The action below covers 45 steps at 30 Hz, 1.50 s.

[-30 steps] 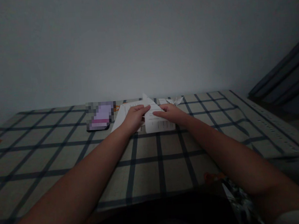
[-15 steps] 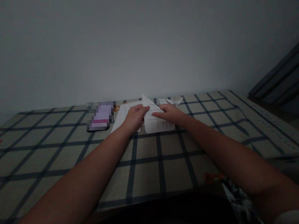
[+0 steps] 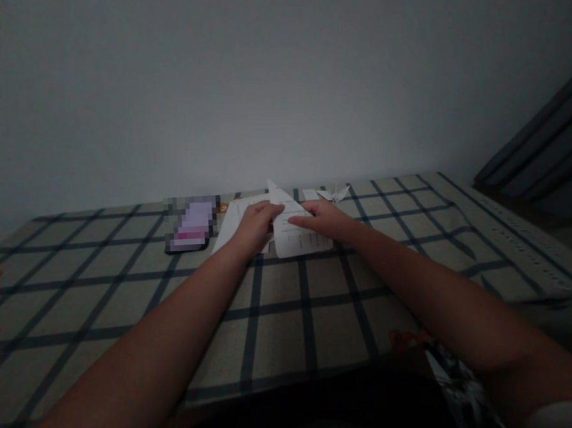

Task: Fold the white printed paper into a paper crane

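Note:
Both my arms reach forward over a checked tablecloth (image 3: 320,314). My left hand (image 3: 255,225) and my right hand (image 3: 327,219) meet on a white printed sheet of paper (image 3: 300,237) that is partly folded, with one pointed corner standing up between them. The left hand's fingers curl over the folded edge and pinch it. With its fingers pressed together, the right hand bears on the paper's top side. More white paper (image 3: 233,218) lies flat under the left hand.
A phone with a lit, blurred screen (image 3: 190,224) lies left of the paper. A small folded white paper figure (image 3: 335,193) rests behind the right hand near the wall. A patterned cloth (image 3: 448,371) lies at the near right edge. A dark slanted panel (image 3: 541,149) stands far right.
The folded paper has shifted slightly left and its raised corner leans a little more to the left. Both hands stay on it in nearly the same place.

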Each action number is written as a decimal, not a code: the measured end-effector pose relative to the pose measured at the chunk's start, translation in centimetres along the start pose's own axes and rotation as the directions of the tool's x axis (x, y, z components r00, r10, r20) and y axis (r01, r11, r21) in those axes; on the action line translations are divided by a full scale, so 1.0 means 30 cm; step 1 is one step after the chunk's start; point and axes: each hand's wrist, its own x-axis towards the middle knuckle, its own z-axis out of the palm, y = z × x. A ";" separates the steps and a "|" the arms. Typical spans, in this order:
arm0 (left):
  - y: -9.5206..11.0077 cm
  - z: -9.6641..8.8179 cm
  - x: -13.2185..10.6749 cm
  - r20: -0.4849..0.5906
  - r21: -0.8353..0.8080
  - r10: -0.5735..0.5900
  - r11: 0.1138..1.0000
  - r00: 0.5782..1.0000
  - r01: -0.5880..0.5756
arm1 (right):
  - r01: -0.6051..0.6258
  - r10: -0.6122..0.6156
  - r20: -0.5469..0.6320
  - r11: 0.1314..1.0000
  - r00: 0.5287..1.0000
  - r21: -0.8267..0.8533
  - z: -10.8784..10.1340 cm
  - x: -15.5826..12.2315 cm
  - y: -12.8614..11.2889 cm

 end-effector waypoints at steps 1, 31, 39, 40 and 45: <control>0.002 0.001 -0.001 0.009 -0.020 0.004 1.000 1.000 -0.004 | 0.008 -0.008 0.012 1.000 1.000 0.008 0.001 -0.001 -0.002; 0.051 0.039 -0.053 -0.242 0.633 0.539 0.718 0.807 -0.290 | 0.034 -0.038 -0.047 0.997 0.998 -0.074 0.095 -0.005 -0.050; 0.033 0.034 -0.041 -0.176 0.725 0.620 0.607 0.765 -0.325 | 0.003 0.013 -0.087 0.983 0.996 0.184 0.075 -0.009 -0.070; 0.034 0.037 -0.044 -0.162 0.737 0.629 0.589 0.761 -0.330 | 0.000 0.029 -0.115 0.968 0.993 0.250 0.073 -0.008 -0.074; 0.043 0.063 -0.067 -0.096 0.753 0.644 0.545 0.759 -0.368 | -0.020 0.141 -0.256 0.905 0.956 0.424 0.078 0.007 -0.084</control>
